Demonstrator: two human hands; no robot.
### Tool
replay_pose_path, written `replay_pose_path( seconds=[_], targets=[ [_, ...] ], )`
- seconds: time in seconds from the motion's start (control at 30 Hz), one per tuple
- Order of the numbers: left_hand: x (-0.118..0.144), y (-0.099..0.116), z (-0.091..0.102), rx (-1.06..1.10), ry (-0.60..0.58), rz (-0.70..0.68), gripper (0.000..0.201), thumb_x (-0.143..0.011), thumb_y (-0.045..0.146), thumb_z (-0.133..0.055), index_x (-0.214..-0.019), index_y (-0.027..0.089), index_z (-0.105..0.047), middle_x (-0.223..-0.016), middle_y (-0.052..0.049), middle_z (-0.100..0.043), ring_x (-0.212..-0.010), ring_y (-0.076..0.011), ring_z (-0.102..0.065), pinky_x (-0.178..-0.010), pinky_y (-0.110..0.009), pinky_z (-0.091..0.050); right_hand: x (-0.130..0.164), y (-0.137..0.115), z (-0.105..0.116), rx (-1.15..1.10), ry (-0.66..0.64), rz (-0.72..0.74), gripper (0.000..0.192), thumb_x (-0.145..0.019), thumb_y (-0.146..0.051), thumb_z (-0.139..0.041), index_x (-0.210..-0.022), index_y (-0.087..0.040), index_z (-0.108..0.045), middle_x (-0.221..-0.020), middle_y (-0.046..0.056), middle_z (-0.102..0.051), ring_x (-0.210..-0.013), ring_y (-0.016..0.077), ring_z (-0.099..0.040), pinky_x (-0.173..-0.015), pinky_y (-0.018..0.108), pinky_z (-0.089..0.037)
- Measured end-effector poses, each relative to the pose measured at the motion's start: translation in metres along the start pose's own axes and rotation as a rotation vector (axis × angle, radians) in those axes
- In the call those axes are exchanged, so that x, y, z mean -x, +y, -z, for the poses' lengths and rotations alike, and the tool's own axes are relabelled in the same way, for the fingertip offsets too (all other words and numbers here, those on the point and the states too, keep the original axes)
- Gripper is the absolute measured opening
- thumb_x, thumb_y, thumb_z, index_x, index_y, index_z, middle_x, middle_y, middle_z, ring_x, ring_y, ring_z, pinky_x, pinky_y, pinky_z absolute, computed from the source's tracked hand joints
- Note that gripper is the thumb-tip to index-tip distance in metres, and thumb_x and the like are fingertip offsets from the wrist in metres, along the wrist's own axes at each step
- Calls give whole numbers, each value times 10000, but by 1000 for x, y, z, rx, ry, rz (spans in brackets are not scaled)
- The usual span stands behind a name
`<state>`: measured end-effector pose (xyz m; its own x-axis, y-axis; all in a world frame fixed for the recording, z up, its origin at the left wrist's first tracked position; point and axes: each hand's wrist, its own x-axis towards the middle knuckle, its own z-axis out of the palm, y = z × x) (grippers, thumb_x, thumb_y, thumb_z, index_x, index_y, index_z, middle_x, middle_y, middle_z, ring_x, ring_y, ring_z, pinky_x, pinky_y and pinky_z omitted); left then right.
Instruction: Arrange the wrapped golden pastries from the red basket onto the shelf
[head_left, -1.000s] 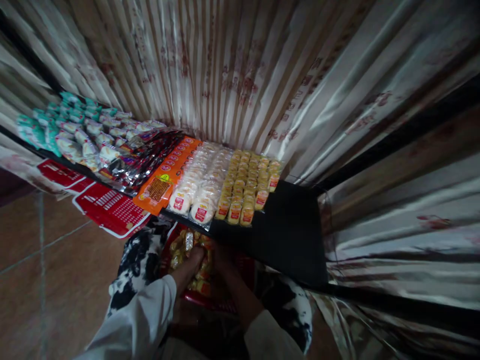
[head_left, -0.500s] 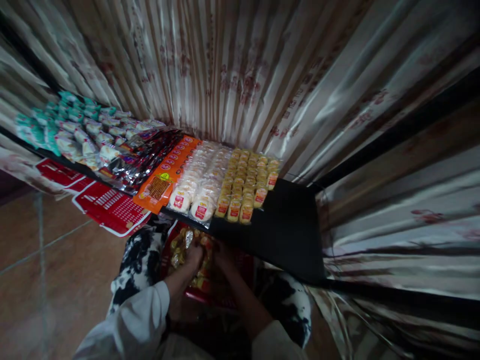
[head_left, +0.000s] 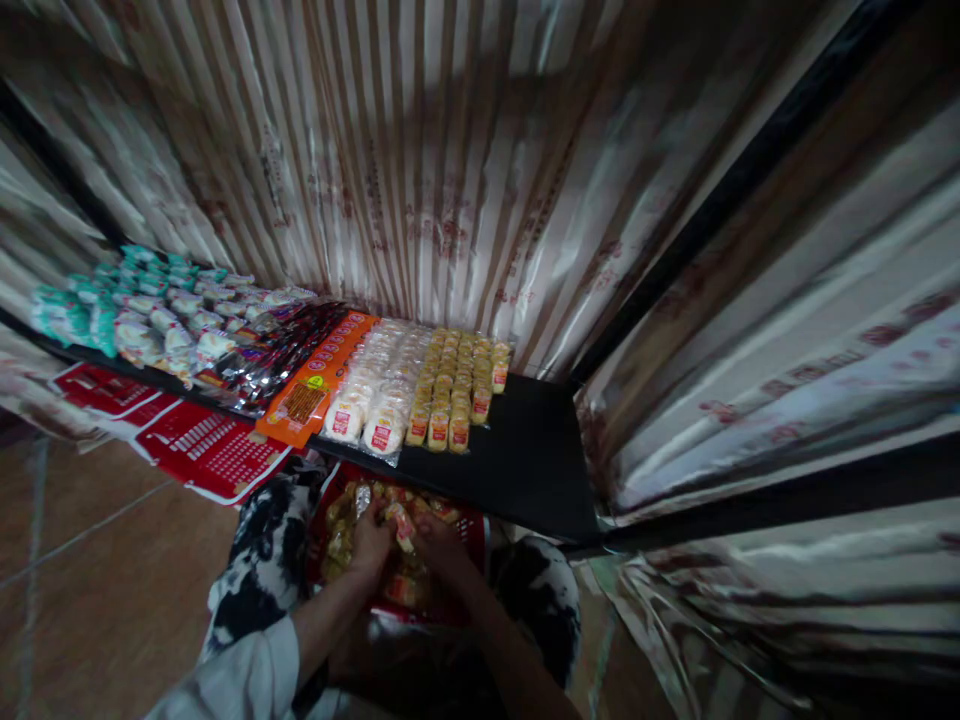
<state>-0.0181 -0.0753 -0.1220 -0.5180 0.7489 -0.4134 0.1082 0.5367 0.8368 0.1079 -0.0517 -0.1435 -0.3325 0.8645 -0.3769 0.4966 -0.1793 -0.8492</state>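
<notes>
Down in a red basket [head_left: 476, 540] between the knees, many small yellow-wrapped snack packets [head_left: 341, 525] lie in a heap. My left hand [head_left: 371, 540] is closed at one side of a snack packet with a red-and-white label [head_left: 402, 524]. On its other side my right hand [head_left: 441, 545] grips the same packet, fingers pinched. Above them, rows of matching yellow packets [head_left: 459, 385] are lined up on a black shelf [head_left: 525, 450]. The dim light hides the fingertips in part.
Left along the shelf are clear packs of white round snacks [head_left: 386, 425], an orange bag [head_left: 300, 400], dark shiny packets [head_left: 277, 365] and green-and-white packets [head_left: 90, 310]. Red baskets [head_left: 202, 450] stand below it. A pleated curtain [head_left: 450, 150] hangs behind; black bars [head_left: 675, 225] frame the right.
My hands have come up slightly within the basket, and a labelled packet now shows between them. The whole view has shifted, with the shelf appearing further left and lower.
</notes>
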Motion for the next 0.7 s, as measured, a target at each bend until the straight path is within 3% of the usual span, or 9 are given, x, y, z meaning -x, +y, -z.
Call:
replay_pose_path(
  seconds=[0.1,0.2,0.37,0.53,0.7],
  targets=[
    [14,8,1,-62,-30,-206,303,-669,125,-533,-959,139,-620,-905,-58,-658,-793,-170,-622,-791,-308,-490,13,3,13,-16,8,41,39,-711,-224,-534,-735,-204,-556,-670,-26,-618,-613,113,-556,-599,218,-422],
    [29,20,-3,-81,-74,-422,304,-678,141,-517,-960,168,-628,-988,-62,-626,-903,-183,-598,-860,-345,-472,26,4,31,-110,7,77,116,-697,-269,-552,-794,-207,-567,-702,-17,-630,-639,123,-577,-608,228,-435],
    [43,58,-23,-82,-160,-649,333,-719,126,-479,-1014,195,-619,-1012,-61,-596,-993,-183,-557,-911,-365,-448,38,-7,64,-315,56,188,246,-697,-317,-556,-911,-200,-580,-767,18,-662,-700,154,-614,-665,270,-474],
    [46,107,-55,-54,-244,-757,432,-750,98,-443,-1161,176,-550,-1126,-81,-553,-1071,-169,-519,-977,-348,-410,30,-19,108,-342,270,236,346,-696,-385,-583,-978,-186,-603,-905,62,-673,-794,179,-628,-753,314,-498],
    [45,144,-92,-13,-290,-800,546,-779,98,-406,-1318,185,-412,-1296,-90,-483,-1205,-165,-443,-1058,-346,-342,2,-21,153,-260,535,240,359,-693,-388,-579,-988,-187,-618,-932,71,-668,-793,186,-629,-748,316,-505]
  ],
)
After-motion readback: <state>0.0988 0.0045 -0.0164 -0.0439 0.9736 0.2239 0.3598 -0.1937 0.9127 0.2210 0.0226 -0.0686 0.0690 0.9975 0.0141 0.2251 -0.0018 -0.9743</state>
